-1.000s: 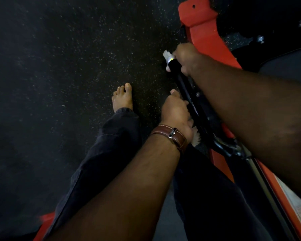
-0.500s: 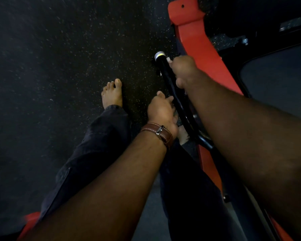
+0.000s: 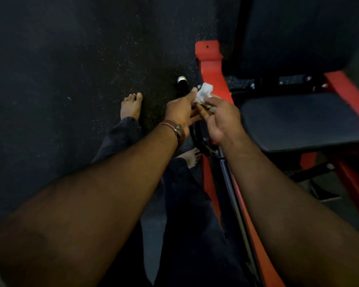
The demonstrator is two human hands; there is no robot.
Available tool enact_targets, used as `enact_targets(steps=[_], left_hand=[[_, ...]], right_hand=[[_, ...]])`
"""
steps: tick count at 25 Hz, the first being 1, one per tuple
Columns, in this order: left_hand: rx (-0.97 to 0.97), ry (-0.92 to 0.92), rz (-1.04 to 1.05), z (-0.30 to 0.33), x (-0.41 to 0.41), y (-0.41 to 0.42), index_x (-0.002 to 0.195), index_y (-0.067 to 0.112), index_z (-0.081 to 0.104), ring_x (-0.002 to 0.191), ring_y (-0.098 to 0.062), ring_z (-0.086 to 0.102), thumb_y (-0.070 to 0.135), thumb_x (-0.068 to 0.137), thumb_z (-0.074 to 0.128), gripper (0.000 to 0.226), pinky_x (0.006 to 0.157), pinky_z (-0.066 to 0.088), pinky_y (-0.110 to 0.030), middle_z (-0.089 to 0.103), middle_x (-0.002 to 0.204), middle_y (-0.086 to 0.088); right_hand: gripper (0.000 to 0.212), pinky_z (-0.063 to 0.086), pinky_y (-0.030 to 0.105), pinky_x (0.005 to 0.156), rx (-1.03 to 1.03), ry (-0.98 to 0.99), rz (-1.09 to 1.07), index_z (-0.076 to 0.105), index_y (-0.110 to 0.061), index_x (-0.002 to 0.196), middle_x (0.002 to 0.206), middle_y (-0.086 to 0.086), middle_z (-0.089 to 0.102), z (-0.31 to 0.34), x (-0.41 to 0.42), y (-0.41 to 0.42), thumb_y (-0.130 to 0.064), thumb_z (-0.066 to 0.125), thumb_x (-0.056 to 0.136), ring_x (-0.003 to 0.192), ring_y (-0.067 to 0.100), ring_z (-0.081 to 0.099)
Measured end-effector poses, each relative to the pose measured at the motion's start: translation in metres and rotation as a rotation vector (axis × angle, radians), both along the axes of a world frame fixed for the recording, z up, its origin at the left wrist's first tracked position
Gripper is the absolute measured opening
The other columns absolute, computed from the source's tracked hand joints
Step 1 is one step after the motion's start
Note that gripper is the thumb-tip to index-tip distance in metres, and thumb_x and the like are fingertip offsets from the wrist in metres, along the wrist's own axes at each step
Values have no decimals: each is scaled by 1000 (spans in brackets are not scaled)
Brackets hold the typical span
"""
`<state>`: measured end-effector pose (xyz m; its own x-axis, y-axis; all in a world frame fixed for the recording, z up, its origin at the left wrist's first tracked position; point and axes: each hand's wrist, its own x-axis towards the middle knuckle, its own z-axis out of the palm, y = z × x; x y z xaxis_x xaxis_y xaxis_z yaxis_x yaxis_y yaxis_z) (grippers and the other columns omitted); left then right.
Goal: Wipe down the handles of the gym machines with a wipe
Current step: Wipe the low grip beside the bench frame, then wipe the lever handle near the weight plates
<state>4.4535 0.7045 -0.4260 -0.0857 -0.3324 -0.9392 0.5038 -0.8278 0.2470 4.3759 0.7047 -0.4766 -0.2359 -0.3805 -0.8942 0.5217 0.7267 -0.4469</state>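
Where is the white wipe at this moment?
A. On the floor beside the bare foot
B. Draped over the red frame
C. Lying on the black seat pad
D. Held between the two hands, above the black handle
D: the crumpled white wipe sits between the fingertips of the left hand and the right hand, over the black handle.

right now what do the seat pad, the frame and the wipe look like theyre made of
Seat pad: likely vinyl over foam; smooth black skin with a dull sheen and rounded edges.
Frame: probably painted steel; even red coat, flat plate with a bolt hole.
Wipe: thin white paper or nonwoven cloth, crumpled between the left hand and right hand.
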Motion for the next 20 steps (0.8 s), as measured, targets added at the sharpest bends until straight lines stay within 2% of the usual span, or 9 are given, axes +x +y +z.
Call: enact_targets(steps=[2,4,6,10,12,14,17,20], left_hand=[[-45,-42,8,15,28,-10,109,1,70,81,-18,71,22,92,70,27,78,60,-34,75,96,-12],[-140,-62,18,39,45,-17,106,-2,71,78,-17,70,10,91,70,19,76,60,-30,73,99,-16],[-258,-67,33,75,61,-24,94,1,70,72,-15,69,1,90,68,4,71,59,-27,71,92,-15],[-423,-104,171,174,115,-55,79,7,64,70,-15,68,-8,88,67,17,63,58,-22,70,83,-11],[-552,-127,191,231,140,-70,74,5,59,69,-19,67,-18,84,62,24,59,57,-22,65,80,-14],[-661,-146,205,284,159,-86,69,5,52,70,-23,68,-25,80,56,33,63,59,-29,61,77,-16],[-805,-193,129,363,182,-105,63,10,41,77,-30,67,-26,79,53,41,64,55,-30,56,73,-14],[-934,-201,51,419,194,-120,64,9,51,81,-29,65,-26,78,50,38,66,55,-30,59,73,-12]], right_hand=[[23,59,29,79,-90,-57,-17,65,6,108,82,13,72,51,12,-11,12,53,90,75,20,70],[21,59,26,72,-140,-84,-30,66,1,104,82,11,72,99,29,-19,10,51,92,75,18,70],[20,59,24,66,-165,-70,18,65,-2,104,85,9,72,146,44,-28,7,52,93,77,18,69],[16,61,31,72,-257,-98,48,66,1,105,100,18,71,256,79,-62,6,58,92,91,25,70],[13,61,31,71,-320,-110,81,66,-2,101,92,15,71,311,103,-77,3,58,93,83,22,70],[11,58,27,64,-400,-90,136,66,-8,94,83,10,71,363,118,-89,1,58,95,74,18,68],[12,56,27,62,-524,-61,136,65,-10,89,77,7,71,434,130,-109,0,61,94,68,16,67],[11,58,32,64,-635,-88,119,65,-7,88,77,12,72,486,138,-129,3,64,91,65,20,68]])
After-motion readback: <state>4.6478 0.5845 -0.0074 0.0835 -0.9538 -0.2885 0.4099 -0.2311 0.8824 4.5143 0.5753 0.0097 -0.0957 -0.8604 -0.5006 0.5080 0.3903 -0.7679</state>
